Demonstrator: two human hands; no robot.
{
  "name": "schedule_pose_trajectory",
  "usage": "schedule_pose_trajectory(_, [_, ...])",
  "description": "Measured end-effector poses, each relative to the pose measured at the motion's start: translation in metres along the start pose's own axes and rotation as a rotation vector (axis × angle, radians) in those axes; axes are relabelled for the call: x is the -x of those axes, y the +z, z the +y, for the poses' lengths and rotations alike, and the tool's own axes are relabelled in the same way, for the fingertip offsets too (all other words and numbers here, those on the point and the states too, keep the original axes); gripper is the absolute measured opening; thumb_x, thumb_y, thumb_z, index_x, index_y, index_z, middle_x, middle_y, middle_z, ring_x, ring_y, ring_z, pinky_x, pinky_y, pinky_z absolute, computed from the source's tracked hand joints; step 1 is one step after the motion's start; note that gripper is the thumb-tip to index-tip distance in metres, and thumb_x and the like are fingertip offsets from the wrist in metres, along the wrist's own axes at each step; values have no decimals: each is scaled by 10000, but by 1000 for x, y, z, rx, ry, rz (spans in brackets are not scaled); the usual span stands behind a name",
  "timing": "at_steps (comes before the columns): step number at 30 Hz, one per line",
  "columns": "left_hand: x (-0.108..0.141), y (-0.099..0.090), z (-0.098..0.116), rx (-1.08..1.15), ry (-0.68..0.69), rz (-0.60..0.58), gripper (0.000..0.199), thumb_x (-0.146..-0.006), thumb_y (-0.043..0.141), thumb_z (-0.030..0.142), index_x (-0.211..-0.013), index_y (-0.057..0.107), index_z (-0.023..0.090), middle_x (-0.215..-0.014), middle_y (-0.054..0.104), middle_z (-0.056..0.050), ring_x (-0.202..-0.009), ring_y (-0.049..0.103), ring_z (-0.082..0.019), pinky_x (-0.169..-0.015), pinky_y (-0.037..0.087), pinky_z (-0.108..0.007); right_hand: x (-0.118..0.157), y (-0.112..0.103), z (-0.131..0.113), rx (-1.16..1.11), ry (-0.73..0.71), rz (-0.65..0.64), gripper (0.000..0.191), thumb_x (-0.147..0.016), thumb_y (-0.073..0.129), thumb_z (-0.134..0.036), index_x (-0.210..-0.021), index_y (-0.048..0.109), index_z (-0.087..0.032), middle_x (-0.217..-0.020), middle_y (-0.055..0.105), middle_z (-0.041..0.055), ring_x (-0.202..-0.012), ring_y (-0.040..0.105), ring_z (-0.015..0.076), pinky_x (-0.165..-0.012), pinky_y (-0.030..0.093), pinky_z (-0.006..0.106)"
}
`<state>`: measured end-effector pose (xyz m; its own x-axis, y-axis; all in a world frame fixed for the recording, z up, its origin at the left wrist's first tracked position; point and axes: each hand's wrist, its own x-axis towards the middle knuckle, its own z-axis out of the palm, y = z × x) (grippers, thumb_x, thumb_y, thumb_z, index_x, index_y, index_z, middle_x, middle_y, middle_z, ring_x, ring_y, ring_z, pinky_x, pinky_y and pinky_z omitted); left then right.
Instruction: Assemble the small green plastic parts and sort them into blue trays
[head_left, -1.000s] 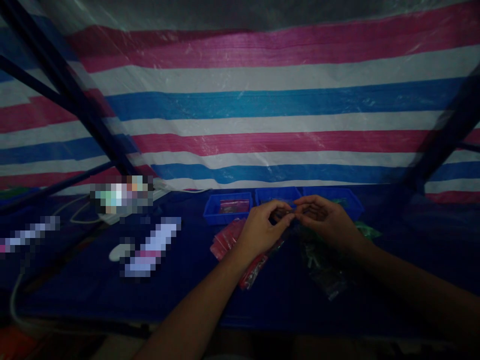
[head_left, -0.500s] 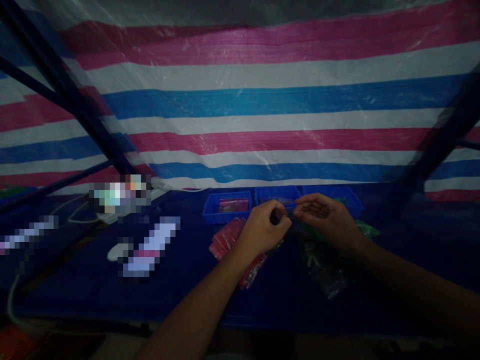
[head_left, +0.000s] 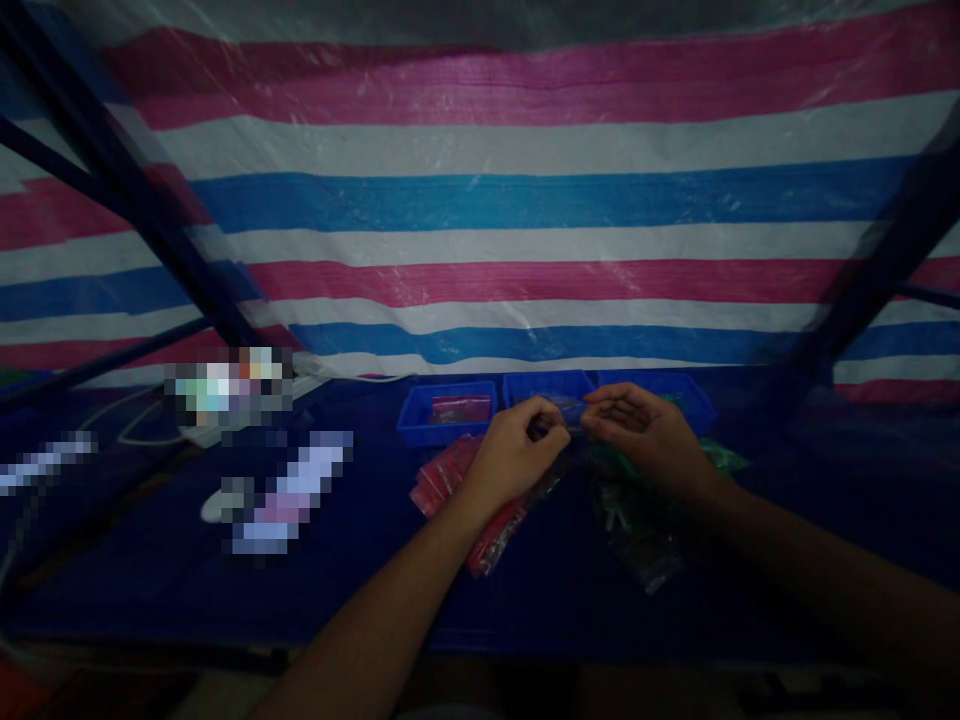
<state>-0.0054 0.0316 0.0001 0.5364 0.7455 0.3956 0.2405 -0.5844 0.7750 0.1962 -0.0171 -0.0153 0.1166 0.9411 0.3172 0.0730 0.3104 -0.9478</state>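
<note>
My left hand [head_left: 523, 448] is closed in a pinch, thumb against fingertips, above the table. Close by on the right, my right hand [head_left: 641, 425] pinches with thumb and forefinger, its other fingers curled. Between the fingertips runs what looks like a small clear plastic bag [head_left: 573, 410], dim against the bins. Red packets [head_left: 442, 475] lie fanned out under my left wrist. Beneath my right hand are clear bags [head_left: 645, 555] with small dark contents and some green packets [head_left: 724, 456].
Three blue bins stand along the back: left [head_left: 409, 428], middle [head_left: 546, 380] and right [head_left: 697, 405]. The left one holds a red-topped packet. A white oval object [head_left: 217, 506], blurred-out items and a white power strip [head_left: 202, 436] with cables lie leftward. Striped sheeting [head_left: 525, 240] hangs behind.
The view has shifted slightly, moving everything a little left. My hands stay close together, still pinching, with more of the clear plastic showing between them.
</note>
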Motion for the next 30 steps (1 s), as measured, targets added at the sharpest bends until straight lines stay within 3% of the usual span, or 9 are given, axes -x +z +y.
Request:
schedule_pose_trajectory(3, [-1,0,-1,60,-13,23,133,-950,573,271,-969,661,172,-922,687,-28,-850,634,-165,-760,476,-260,-1,-3,1,-31,1,42,358,-775,875,-416,-1026,700,-231,-911,738,39,-822,715,198,-813,599,365])
schedule_pose_trajectory(10, [-2,1,-8,124,-65,84,173,-977,572,298,-1098,628,187,-784,596,21,-693,554,-128,-655,429,-240,-5,-8,5,-33,-12,43,346,-802,856,-401,-1054,692,-230,-937,727,41,-832,716,200,-822,600,372])
schedule_pose_trajectory(12, [0,2,-8,163,-59,45,243,-984,572,298,-1200,598,190,-778,620,20,-675,572,-129,-651,440,-245,-4,-7,5,0,-45,81,345,-797,860,-396,-1049,689,-232,-945,728,47,-878,721,215,-846,595,375])
schedule_pose_trajectory(15, [3,2,-3,261,-23,-63,346,-996,565,290,-1328,569,194,-940,718,-38,-776,660,-150,-734,503,-277,-2,-6,4,91,-104,91,309,-818,839,-396,-1043,692,-243,-1008,743,66,-929,728,240,-864,591,387])
schedule_pose_trajectory(18, [3,2,1,267,6,-80,290,-1023,547,364,-1227,666,197,-1049,741,-71,-894,694,-178,-807,521,-302,2,-5,3,259,-181,21,229,-877,777,-384,-1052,708,-253,-1068,752,73,-973,726,256,-909,579,420])
schedule_pose_trajectory(23, [1,2,-5,182,-32,6,189,-964,652,339,-1061,712,187,-957,753,-45,-834,698,-174,-754,521,-284,4,-6,4,398,-296,-26,159,-938,671,-330,-1072,716,-257,-1111,735,63,-1070,700,267,-1008,539,471])
schedule_pose_trajectory(27, [1,4,-9,130,-13,-20,143,-945,657,245,-1053,736,196,-992,777,-44,-889,720,-185,-805,543,-303,1,-5,5,205,-162,-3,274,-909,728,-383,-1146,669,-259,-1184,721,79,-1044,724,254,-949,591,436])
schedule_pose_trajectory(30, [2,3,-7,45,28,-35,152,-947,643,228,-1036,766,210,-1033,788,-39,-921,725,-193,-845,547,-324,0,-3,4,111,-83,-40,384,-849,801,-429,-1156,672,-237,-1126,756,90,-1022,743,255,-935,609,428])
